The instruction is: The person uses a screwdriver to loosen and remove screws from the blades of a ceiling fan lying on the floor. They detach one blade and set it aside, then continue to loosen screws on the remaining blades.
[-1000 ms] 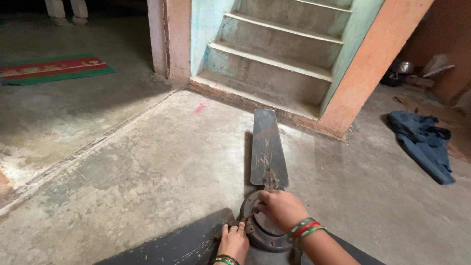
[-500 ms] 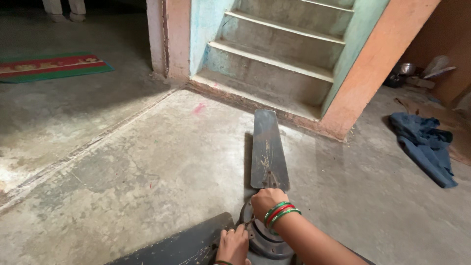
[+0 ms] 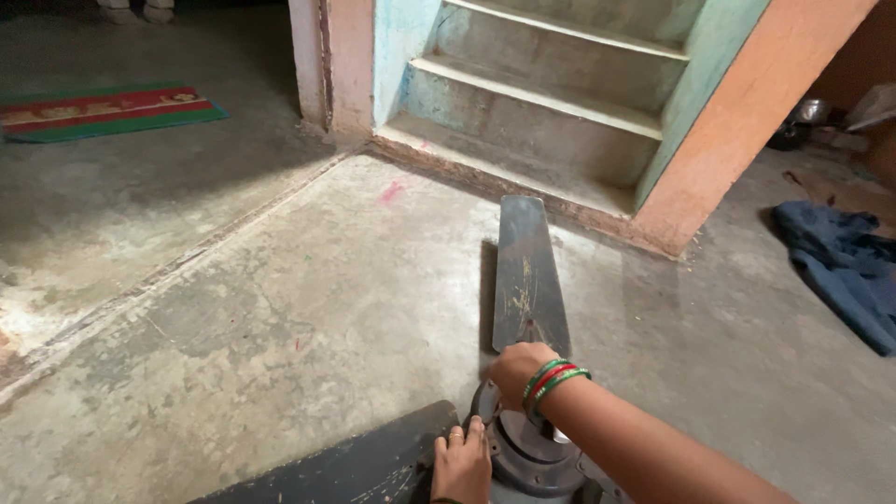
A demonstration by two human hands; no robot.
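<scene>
Fan hub (image 3: 532, 457) is lying on the floor (image 3: 280, 308); your right hand (image 3: 516, 371) fingers are curling over its rim, left hand (image 3: 462, 464) fingers pressing together against it.

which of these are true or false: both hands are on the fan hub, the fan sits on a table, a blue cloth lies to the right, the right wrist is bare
1. Both hands are on the fan hub: true; the left hand and right hand rest on it.
2. The fan sits on a table: false; it lies on the concrete floor.
3. A blue cloth lies to the right: true.
4. The right wrist is bare: false; it wears red and green bangles.
</scene>
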